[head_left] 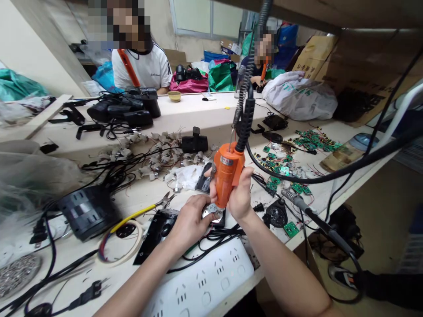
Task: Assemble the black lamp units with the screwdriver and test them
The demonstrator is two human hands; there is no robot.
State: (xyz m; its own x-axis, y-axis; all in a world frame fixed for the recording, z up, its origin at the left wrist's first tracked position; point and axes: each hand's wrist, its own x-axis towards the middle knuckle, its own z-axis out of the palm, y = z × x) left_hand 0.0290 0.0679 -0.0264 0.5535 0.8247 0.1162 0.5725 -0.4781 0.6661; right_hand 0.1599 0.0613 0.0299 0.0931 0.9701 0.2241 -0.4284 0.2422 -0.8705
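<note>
The right hand (pixel 240 193) is closed around an orange plastic powered screwdriver (pixel 227 174), its fingertips showing on the far side of the barrel and its thumb lying up along the near side. The screwdriver is held nearly upright, nose down, which suggests the wish for a straight push onto the small round silvery metal part (pixel 213 208) beneath it. A coiled metal spring (pixel 243 94) runs up from the screwdriver's top, probably so that its weight hangs from above rather than on the wrist.

The left hand (pixel 193 218) is bent in low, thumb and fingers drawn close about the metal part, seemingly to keep it from turning (the fingertips are partly hidden, so how firm the pinch is I cannot tell). The part sits on the cream work table just below the screwdriver's nose, between the 2 hands.

Just beside the left forearm lies a flat black plastic panel (pixel 153 237), and beyond it a pair of yellow-handled metal cutters (pixel 140 216), likely left there for easy reach. A long white plastic power strip (pixel 203 279) lies along the near edge. To the right, loose green circuit boards (pixel 312 140) are spread in a heap.
</note>
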